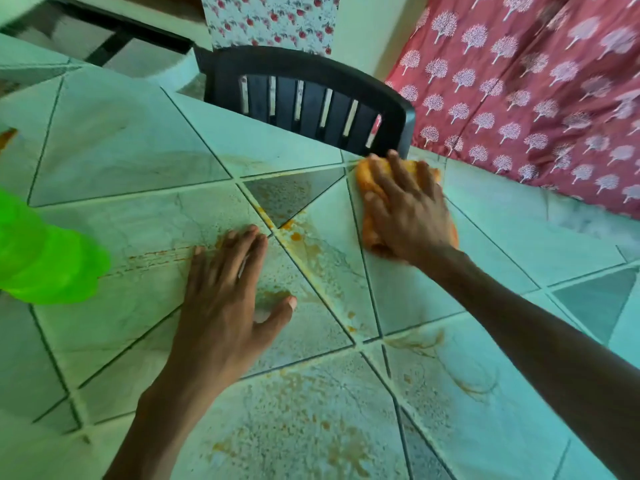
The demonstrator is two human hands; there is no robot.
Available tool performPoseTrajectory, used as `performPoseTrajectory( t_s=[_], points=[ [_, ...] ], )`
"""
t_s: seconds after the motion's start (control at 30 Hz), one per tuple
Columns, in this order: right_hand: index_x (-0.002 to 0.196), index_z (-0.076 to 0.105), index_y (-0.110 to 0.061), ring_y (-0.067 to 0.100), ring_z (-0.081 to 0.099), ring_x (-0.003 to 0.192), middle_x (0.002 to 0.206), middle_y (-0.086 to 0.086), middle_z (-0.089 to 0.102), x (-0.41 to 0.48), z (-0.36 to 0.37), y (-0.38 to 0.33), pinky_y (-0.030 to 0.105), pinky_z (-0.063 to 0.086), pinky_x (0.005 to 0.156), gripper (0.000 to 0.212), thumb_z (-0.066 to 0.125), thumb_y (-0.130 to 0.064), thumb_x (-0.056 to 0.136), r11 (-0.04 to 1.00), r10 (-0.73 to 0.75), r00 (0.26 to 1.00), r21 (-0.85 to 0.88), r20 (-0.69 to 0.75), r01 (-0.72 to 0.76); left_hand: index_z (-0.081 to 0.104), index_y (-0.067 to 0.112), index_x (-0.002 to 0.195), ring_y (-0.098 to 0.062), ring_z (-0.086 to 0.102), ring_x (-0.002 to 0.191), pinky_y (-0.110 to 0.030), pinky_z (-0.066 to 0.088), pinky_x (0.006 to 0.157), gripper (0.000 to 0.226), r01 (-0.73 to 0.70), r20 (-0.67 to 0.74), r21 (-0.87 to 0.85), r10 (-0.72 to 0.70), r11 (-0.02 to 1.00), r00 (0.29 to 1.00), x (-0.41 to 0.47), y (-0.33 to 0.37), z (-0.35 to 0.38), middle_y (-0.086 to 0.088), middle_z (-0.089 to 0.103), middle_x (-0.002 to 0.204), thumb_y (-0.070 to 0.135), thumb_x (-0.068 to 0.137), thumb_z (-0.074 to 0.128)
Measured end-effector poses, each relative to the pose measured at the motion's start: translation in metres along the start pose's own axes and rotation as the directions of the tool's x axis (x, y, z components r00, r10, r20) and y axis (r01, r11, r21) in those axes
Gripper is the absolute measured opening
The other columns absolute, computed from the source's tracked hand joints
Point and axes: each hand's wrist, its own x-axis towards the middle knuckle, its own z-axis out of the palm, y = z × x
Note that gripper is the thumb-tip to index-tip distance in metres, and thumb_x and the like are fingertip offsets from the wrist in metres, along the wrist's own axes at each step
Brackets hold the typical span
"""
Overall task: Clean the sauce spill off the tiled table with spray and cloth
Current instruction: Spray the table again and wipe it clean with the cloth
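Two bare hands work on a pale tiled table (114, 140) with dark grout lines. Wiping is the step in hand: the right hand (407, 209) presses down, fingers spread, on a crumpled orange cloth (369, 174) at the far side of the table, just in front of a dark chair (311, 98). The left hand (225, 306) lies flat and empty on the tiles, fingers splayed, apparently bracing. Orange-brown sauce (311, 251) streaks and speckles the tiles between the hands, to the left of the left hand, and across the near tiles toward the viewer; most of it looks unwiped. A blurred bright green object (45, 251), possibly the spray bottle, stands at the left edge, well apart from the cloth. The next move probably calls for drawing the cloth back through the streaks toward the near edge. The left hand rests within the spill and would need lifting. Red patterned fabric (536, 98) lies beyond the table at right.
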Motion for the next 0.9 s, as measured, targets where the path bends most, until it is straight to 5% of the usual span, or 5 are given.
performPoseTrajectory(
  t_s=[0.23, 0.4, 0.53, 0.73, 0.9],
  points=[
    [0.157, -0.007, -0.043, 0.031, -0.01, 0.154, 0.168, -0.009, -0.004, -0.097, 0.001, -0.071, 0.055, 0.004, 0.123, 0.063, 0.012, -0.061, 0.099, 0.935, -0.351, 0.93, -0.013, 0.112, 0.354, 0.01, 0.021, 0.158, -0.012, 0.0, 0.152, -0.046, 0.004, 0.123, 0.086, -0.023, 0.024, -0.06, 0.025, 0.998, 0.999, 0.0, -0.003, -0.003, 0.009, 0.0, 0.165, 0.07, 0.089, 0.027],
    [0.159, -0.003, -0.038, 0.03, -0.004, 0.155, 0.168, -0.006, 0.002, -0.109, -0.011, 0.015, 0.058, 0.014, 0.122, 0.061, 0.008, -0.057, 0.102, 0.955, -0.234, 0.955, -0.14, 0.183, 0.261, 0.01, 0.018, 0.158, -0.015, -0.001, 0.152, -0.048, 0.001, 0.123, 0.085, -0.024, 0.003, -0.076, 0.024, 0.997, 1.0, -0.001, -0.001, -0.001, 0.006, 0.001, 0.165, 0.067, 0.09, 0.026],
    [0.158, 0.004, -0.042, 0.03, -0.006, 0.154, 0.168, -0.008, -0.001, -0.035, -0.008, -0.03, 0.06, 0.007, 0.122, 0.06, 0.02, -0.058, 0.102, 0.995, 0.06, 0.997, 0.075, 0.042, -0.063, 0.005, 0.021, 0.158, -0.012, -0.007, 0.152, -0.045, -0.006, 0.122, 0.085, -0.021, 0.002, -0.104, 0.022, 0.994, 1.0, -0.001, -0.002, 0.0, 0.009, -0.005, 0.165, 0.068, 0.089, 0.023],
    [0.158, 0.002, -0.041, 0.03, -0.004, 0.155, 0.168, -0.008, 0.004, -0.135, -0.001, -0.063, 0.055, 0.015, 0.122, 0.061, 0.019, -0.058, 0.102, 0.94, -0.34, 0.933, 0.003, 0.12, 0.342, 0.013, 0.02, 0.157, -0.007, -0.005, 0.15, -0.038, -0.008, 0.119, 0.09, 0.007, 0.035, -0.178, -0.001, 0.984, 0.999, 0.005, -0.005, -0.002, 0.011, 0.001, 0.164, 0.066, 0.081, 0.026],
    [0.157, 0.001, -0.045, 0.026, -0.001, 0.155, 0.168, -0.011, 0.006, -0.15, -0.016, 0.044, 0.053, 0.017, 0.122, 0.06, 0.006, -0.061, 0.1, 0.985, -0.143, 0.979, -0.071, 0.145, 0.155, 0.018, 0.019, 0.156, -0.014, 0.0, 0.152, -0.045, 0.004, 0.123, 0.084, -0.015, 0.027, -0.202, 0.021, 0.979, 0.999, 0.001, 0.015, -0.006, 0.007, 0.008, 0.165, 0.063, 0.085, 0.027]
  ],
)
